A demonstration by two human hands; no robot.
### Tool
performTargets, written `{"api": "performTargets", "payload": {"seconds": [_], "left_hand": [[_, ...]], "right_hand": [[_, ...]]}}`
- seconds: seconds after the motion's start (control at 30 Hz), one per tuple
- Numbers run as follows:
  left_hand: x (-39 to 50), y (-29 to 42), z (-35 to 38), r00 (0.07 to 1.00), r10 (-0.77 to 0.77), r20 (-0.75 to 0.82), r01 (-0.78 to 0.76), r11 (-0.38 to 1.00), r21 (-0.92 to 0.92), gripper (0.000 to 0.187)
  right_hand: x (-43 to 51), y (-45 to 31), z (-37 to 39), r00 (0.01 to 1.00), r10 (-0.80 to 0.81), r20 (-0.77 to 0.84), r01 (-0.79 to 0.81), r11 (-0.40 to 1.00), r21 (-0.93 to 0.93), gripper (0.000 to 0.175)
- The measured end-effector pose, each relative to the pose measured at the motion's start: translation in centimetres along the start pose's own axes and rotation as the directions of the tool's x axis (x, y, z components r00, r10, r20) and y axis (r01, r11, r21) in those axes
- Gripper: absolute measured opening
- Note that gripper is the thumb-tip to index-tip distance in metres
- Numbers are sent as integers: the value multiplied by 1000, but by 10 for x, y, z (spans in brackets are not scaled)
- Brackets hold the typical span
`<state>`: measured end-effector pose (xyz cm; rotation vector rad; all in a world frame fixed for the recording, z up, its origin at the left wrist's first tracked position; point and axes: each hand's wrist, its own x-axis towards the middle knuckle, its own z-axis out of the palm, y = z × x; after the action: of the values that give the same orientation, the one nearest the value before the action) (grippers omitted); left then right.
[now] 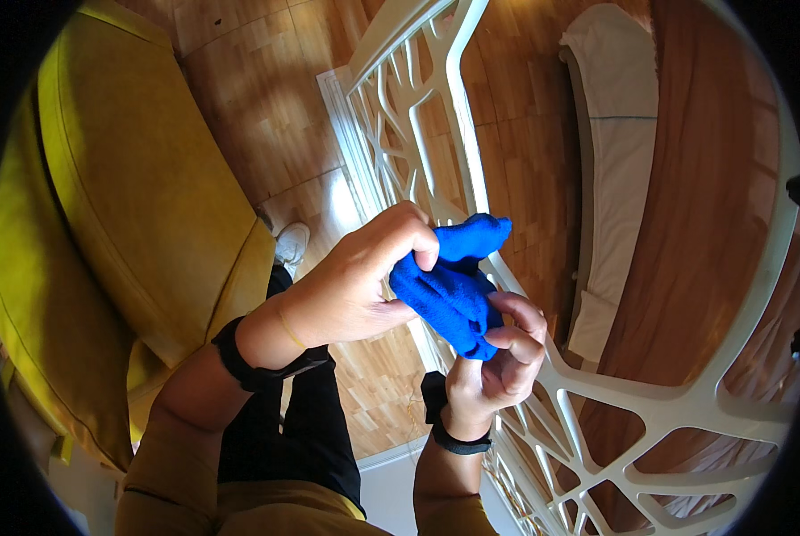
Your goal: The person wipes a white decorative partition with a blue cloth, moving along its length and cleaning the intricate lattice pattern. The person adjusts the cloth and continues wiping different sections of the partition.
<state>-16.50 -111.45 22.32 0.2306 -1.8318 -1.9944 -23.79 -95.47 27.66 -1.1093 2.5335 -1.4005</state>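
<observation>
A bunched blue cloth (453,288) is held up between my two hands, in the middle of the view. My left hand (366,268) grips its left side, with a bent finger pressed on top and the thumb underneath. At its lower right end, the fingers of my right hand (507,355) pinch the folds. Part of the cloth sticks up loose toward the upper right. Behind and below the cloth stands a white openwork lattice partition (440,127), partly hidden by the cloth and my hands.
A yellow upholstered sofa (145,174) fills the left side. Wood-patterned flooring (239,87) runs beneath me and the partition. Past the partition, at right, are a long bench with a pale cover (617,181) and a brown wooden surface (701,181). My shoe (293,244) is beside the sofa.
</observation>
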Motion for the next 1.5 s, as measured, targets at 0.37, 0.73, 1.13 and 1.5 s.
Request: {"api": "performTargets", "payload": {"seconds": [0.37, 0.73, 1.13, 1.5], "left_hand": [[-7, 8, 3, 993, -26, 113, 11, 991, 135, 40], [-6, 12, -5, 945, -40, 324, 55, 998, -39, 29], [3, -25, 12, 952, -295, -74, 235, 867, -440, 37], [56, -103, 55, 880, -82, -468, 110, 993, 34, 29]], "right_hand": [[-7, 1, -11, 929, 292, 226, -337, 920, 200, 32], [-5, 15, -15, 945, 276, 175, -312, 921, 232, 36], [30, 11, -1, 883, 444, 154, -466, 869, 167, 67], [35, 63, 38, 975, 166, 150, -47, 808, -587, 55]]}}
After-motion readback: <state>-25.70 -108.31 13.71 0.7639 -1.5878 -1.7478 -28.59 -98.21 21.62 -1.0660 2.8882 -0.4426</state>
